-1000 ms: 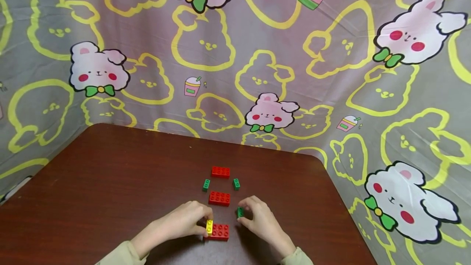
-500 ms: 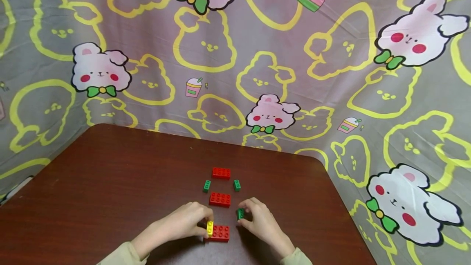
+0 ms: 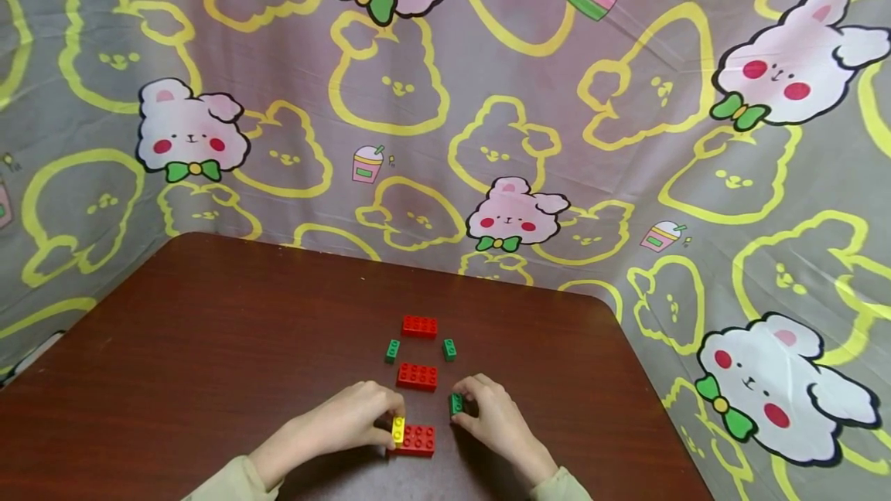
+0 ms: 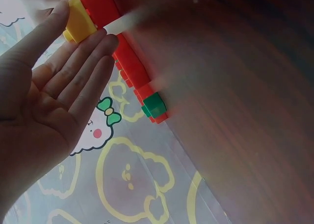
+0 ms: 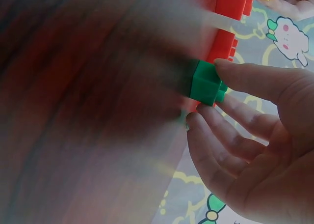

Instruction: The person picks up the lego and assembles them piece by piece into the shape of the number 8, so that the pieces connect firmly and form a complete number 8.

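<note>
My left hand pinches a small yellow toy brick between thumb and fingers. The yellow brick sits over the left end of the nearest red eight-stud brick, studs up. In the left wrist view the thumb lies on one side of the yellow brick and the fingertips on the other. To the right, my right hand holds a small green two-stud brick at the tabletop. The right wrist view shows that green brick between the thumb and fingertips.
Beyond the hands lies a second red brick, with another red brick farther back. Two small green bricks, one left and one right, stand between those rows. A patterned cloth hangs behind the brown table.
</note>
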Available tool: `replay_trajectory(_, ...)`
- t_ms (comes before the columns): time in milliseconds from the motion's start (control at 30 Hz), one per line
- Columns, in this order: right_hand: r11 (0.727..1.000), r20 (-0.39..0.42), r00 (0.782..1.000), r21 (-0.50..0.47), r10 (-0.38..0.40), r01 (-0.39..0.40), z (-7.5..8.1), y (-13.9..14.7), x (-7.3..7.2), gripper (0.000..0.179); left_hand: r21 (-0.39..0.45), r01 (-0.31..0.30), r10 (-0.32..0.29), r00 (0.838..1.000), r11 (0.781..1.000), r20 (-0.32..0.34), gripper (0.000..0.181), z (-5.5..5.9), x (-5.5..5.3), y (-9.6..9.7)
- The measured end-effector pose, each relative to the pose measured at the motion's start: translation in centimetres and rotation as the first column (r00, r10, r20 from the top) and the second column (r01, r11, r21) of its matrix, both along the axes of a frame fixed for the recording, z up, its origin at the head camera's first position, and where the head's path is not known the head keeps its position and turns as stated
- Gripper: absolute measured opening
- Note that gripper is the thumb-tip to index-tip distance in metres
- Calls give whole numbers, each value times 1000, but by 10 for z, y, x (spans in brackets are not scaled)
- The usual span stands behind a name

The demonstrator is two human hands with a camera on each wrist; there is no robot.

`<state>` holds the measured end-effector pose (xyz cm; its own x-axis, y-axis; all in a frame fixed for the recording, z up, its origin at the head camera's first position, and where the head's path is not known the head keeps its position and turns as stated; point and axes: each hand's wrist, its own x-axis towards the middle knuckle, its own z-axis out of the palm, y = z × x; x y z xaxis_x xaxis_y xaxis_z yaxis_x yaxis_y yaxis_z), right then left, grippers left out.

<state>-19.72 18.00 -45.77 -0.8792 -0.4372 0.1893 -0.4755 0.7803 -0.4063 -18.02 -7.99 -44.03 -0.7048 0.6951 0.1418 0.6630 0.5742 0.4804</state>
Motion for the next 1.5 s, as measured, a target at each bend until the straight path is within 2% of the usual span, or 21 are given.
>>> replay_trajectory(200,1000,0,1000,11,-6,6,0,-1,1,27,5,7,-7,1000,1000,-25,18,0,1,0)
replay_trajectory(533,1000,-19,1000,11,-7,8,0,-2,2,27,4,1,-1,1000,1000,20,18,0,-1,0)
replay_trajectory(767,1000,-18,1000,5,-5,5,0,-2,3,26,2,4,-4,1000,1000,-3,18,0,0,0)
replay_trajectory(1300,1000,-9,1000,23,-7,7,5,-3,8,25,8,5,-5,1000,1000,22,17,0,0,0)
replay_trajectory(1500,1000,-4,1000,14,6,-6,8,-4,12,25,10,8,-8,1000,1000,11,18,1,1,0)
